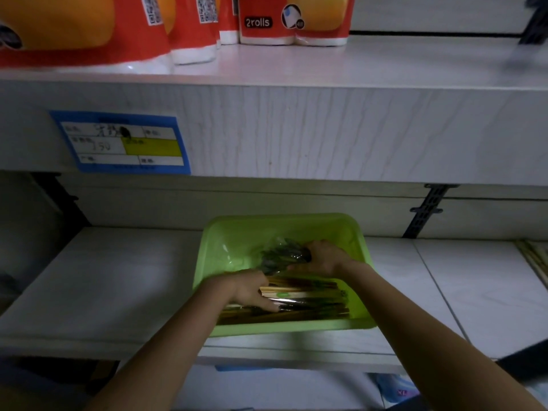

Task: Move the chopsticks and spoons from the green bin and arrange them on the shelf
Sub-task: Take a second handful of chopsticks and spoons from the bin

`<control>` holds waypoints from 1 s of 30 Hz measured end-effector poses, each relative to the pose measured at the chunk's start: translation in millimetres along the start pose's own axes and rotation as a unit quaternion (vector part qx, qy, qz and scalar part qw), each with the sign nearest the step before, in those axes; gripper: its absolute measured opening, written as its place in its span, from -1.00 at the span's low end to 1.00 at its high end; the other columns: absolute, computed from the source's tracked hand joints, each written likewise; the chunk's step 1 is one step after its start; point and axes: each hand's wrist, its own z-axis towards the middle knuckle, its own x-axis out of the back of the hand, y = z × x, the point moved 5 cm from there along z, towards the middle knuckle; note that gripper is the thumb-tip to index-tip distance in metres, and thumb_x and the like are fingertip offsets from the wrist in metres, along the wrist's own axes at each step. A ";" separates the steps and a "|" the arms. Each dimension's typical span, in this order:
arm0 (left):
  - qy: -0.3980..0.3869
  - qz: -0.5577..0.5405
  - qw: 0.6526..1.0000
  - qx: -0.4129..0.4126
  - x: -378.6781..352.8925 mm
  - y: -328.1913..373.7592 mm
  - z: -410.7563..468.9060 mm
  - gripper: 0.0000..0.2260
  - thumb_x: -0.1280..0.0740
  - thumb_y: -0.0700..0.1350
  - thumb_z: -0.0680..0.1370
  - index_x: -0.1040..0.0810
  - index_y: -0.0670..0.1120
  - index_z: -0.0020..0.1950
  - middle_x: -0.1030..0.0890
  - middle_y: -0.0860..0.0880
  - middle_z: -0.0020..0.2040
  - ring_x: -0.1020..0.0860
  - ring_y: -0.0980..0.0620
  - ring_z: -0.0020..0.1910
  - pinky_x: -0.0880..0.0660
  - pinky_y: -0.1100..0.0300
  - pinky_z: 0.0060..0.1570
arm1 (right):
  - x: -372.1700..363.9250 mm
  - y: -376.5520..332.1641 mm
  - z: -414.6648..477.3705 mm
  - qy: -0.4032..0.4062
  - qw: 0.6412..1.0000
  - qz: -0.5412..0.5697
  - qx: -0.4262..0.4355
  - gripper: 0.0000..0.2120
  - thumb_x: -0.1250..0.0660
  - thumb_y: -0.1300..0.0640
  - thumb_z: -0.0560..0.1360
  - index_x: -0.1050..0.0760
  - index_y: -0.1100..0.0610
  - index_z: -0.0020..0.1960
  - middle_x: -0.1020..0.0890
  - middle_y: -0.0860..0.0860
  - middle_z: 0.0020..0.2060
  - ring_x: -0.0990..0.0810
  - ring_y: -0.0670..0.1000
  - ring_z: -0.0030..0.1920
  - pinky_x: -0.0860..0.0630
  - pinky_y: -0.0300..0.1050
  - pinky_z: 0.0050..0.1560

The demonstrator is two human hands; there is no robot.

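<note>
A green bin [237,232] stands on the lower white shelf [103,277]. Several packs of wooden chopsticks [314,304] lie along its near side. My left hand [252,289] rests on the left end of those packs with its fingers curled over them. My right hand [323,258] is closed around a dark bundle in clear plastic wrap [280,255], which looks like the spoons, held just above the chopsticks in the middle of the bin.
An upper shelf [326,63] carries red and orange paper-roll packs [293,19]. A blue price label [121,142] sticks to its front edge. More chopstick-like items [536,259] lie at the far right of the lower shelf. A black bracket [427,209] is on the back wall.
</note>
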 end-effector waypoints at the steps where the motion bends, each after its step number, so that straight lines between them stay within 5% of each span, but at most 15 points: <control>1: 0.005 -0.005 1.000 -0.001 0.8 0.0 0.1 -0.56 -0.29 0.14 0.50 -0.47 -0.22 0.14 -0.55 -0.15 0.04 -0.48 -0.02 -0.07 -0.39 0.12 -0.10 | 0.5 -0.6 -0.9 0.001 1.000 0.001 0.001 -0.52 -0.35 -0.21 0.40 -0.52 0.16 0.09 -0.62 0.17 0.04 -0.57 0.16 0.08 -0.37 -0.17 -0.11; 5: 0.015 -0.013 1.000 -0.003 2.9 -1.4 2.8 -0.66 -0.23 0.19 0.52 -0.44 -0.09 -0.18 -0.41 0.01 -0.27 -0.37 0.07 -0.30 -0.27 0.16 -0.30 | 1.1 -1.8 -3.1 0.006 1.000 0.009 0.009 -0.57 -0.37 -0.16 0.41 -0.54 0.16 0.08 -0.64 0.18 0.02 -0.58 0.16 0.06 -0.40 -0.15 -0.11; 10: -0.023 -0.044 0.999 -0.016 -0.5 1.9 -0.7 -0.49 -0.30 0.17 0.49 -0.40 -0.15 0.28 -0.45 -0.05 0.24 -0.45 -0.03 0.19 -0.39 0.14 0.17 | 3.4 -3.7 -6.7 -0.001 1.000 0.000 0.006 -0.70 -0.37 -0.14 0.42 -0.52 0.12 -0.12 -0.52 0.06 -0.20 -0.52 0.05 -0.13 -0.32 -0.18 -0.17; 12: -0.028 -0.074 0.997 -0.010 -2.0 3.6 0.4 -0.62 -0.17 0.25 0.52 -0.40 -0.02 0.10 -0.39 -0.03 0.11 -0.40 0.01 0.08 -0.34 0.14 0.11 | 3.7 -4.3 -8.0 0.001 1.000 -0.007 0.002 -0.71 -0.36 -0.14 0.43 -0.41 0.07 -0.22 -0.50 0.05 -0.22 -0.56 0.12 -0.09 -0.32 -0.17 -0.18; 14: -0.030 -0.064 0.998 -0.007 -4.2 5.1 3.8 -0.75 -0.14 0.14 0.57 -0.40 -0.03 0.02 -0.41 -0.09 0.02 -0.39 0.01 -0.03 -0.31 0.17 -0.04 | 4.0 -4.7 -9.3 0.005 1.000 -0.006 -0.001 -0.71 -0.35 -0.14 0.43 -0.41 0.08 -0.17 -0.55 0.12 -0.18 -0.59 0.16 -0.01 -0.32 -0.17 -0.18; 19: -0.044 0.001 0.999 -0.013 -10.7 7.5 5.3 -0.56 -0.32 -0.02 0.52 -0.38 -0.18 0.33 -0.47 -0.15 0.29 -0.48 -0.10 0.19 -0.35 0.18 0.00 | 4.1 -6.0 -12.4 0.004 1.000 -0.003 -0.001 -0.72 -0.35 -0.13 0.44 -0.46 0.09 -0.17 -0.54 0.11 -0.17 -0.58 0.15 0.03 -0.32 -0.19 -0.16; 22: -0.052 -0.015 0.998 -0.015 -13.3 7.3 5.3 -0.59 -0.27 -0.07 0.55 -0.34 -0.20 0.34 -0.53 -0.15 0.12 -0.51 0.00 -0.07 -0.40 0.20 -0.13 | 3.9 -6.2 -13.2 0.003 1.000 0.003 -0.001 -0.66 -0.35 -0.14 0.44 -0.53 0.15 -0.06 -0.51 0.03 -0.24 -0.58 0.14 -0.03 -0.34 -0.18 -0.15; 25: -0.037 -0.066 0.997 -0.018 -8.6 8.1 1.2 -0.67 -0.18 -0.01 0.60 -0.36 -0.20 0.27 -0.44 0.00 -0.23 -0.41 0.13 -0.34 -0.39 0.28 -0.32 | 5.1 -6.6 -15.7 0.002 1.000 -0.003 0.000 -0.69 -0.33 -0.13 0.46 -0.35 0.02 -0.32 -0.42 -0.05 -0.39 -0.48 0.07 -0.17 -0.32 -0.17 -0.18; 30: 0.009 -0.077 0.996 -0.048 6.5 8.0 -6.1 -0.84 -0.18 -0.01 0.60 -0.41 -0.10 -0.05 -0.42 0.03 -0.32 -0.36 0.14 -0.45 -0.32 0.38 -0.52 | 19.8 -17.3 -23.3 0.038 0.999 0.002 0.017 -0.69 -0.29 -0.13 0.49 -0.46 0.15 -0.11 -0.54 0.15 -0.16 -0.55 0.14 -0.06 -0.33 -0.16 -0.16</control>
